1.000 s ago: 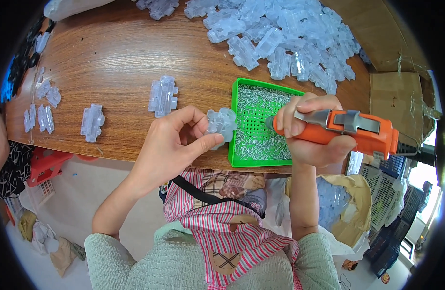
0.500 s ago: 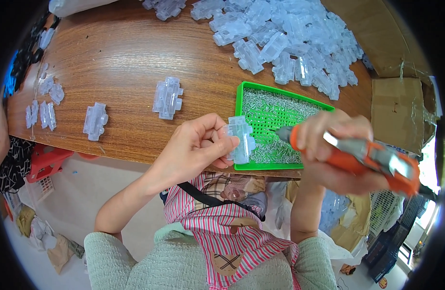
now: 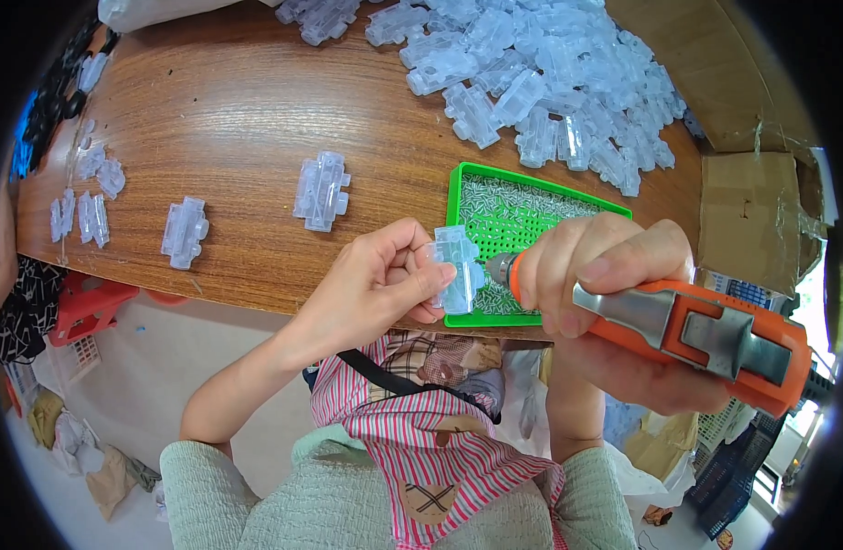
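Note:
A clear plastic housing [image 3: 457, 275] is pinched between the thumb and fingers of my left hand [image 3: 385, 275], upright over the left end of a green tray [image 3: 453, 197]. Around the body of an orange electric screwdriver [image 3: 687, 335] my right hand [image 3: 614, 293] is closed. The screwdriver's tip points left and sits right beside the housing's right edge; whether the two touch I cannot tell. Small silvery screws [image 3: 522, 192] lie spread through the tray, whose perforated floor shows in the middle.
A big heap of similar clear housings [image 3: 541, 73] covers the far right of the wooden table [image 3: 229, 110]. Single housings [image 3: 322, 191] lie left of the tray, with smaller clear pieces [image 3: 93, 220] farther left. A cardboard box [image 3: 749, 215] stands at the right.
My right hand has brought the screwdriver left, from over the tray's screws to the edge of the housing. My left hand stays nearly in place with the housing.

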Available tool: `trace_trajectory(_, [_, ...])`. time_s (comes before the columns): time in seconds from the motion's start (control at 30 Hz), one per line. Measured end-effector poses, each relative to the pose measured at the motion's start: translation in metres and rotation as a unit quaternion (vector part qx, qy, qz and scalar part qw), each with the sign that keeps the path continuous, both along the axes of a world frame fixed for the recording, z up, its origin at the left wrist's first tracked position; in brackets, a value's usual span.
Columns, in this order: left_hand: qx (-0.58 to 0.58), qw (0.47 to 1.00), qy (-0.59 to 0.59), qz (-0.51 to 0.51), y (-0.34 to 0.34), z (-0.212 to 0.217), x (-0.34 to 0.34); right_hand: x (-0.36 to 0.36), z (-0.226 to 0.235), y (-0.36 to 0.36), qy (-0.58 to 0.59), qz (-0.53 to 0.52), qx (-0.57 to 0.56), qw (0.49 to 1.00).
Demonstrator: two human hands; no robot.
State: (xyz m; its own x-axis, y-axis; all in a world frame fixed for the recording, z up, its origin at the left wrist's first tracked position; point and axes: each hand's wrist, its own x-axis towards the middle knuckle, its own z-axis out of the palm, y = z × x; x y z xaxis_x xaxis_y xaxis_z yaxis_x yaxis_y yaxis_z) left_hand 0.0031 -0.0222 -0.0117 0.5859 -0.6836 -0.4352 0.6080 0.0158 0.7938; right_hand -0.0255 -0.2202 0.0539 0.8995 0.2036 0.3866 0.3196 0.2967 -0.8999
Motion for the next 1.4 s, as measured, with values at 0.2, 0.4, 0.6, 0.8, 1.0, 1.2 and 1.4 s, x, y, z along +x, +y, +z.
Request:
trace_trajectory(0.2, [-0.02,1.0,-0.009,0.011,-0.003,0.004,-0.003,0.003,-0.007,0.001,0.003,0.006,-0.018,1.0])
trace_trajectory(0.4, [0.014,0.999,-0.033,0.001,-0.006,0.007,0.0,0.009,0.009,-0.019,-0.049,-0.039,0.028,0.998])
trace_trajectory(0.6, [0.059,0.998,-0.026,0.002,0.004,0.014,-0.003,-0.005,-0.015,-0.035,0.009,-0.102,0.031,0.994])
trace_trajectory(0.8, [0.031,0.999,0.011,0.036,0.001,0.007,-0.007,-0.01,-0.038,-0.025,0.062,-0.133,0.068,0.987])
trace_trajectory(1.0, [0.03,0.999,0.012,0.028,-0.001,0.01,-0.004,-0.008,-0.044,-0.025,0.056,-0.131,0.058,0.988])
trace_trajectory(1.2, [0.035,0.999,0.008,0.027,-0.001,0.01,-0.003,-0.009,-0.049,-0.025,0.048,-0.131,0.045,0.989])
trace_trajectory(1.4, [0.041,0.999,0.005,0.02,-0.002,0.012,-0.003,-0.012,-0.021,-0.021,0.013,-0.127,0.034,0.991])
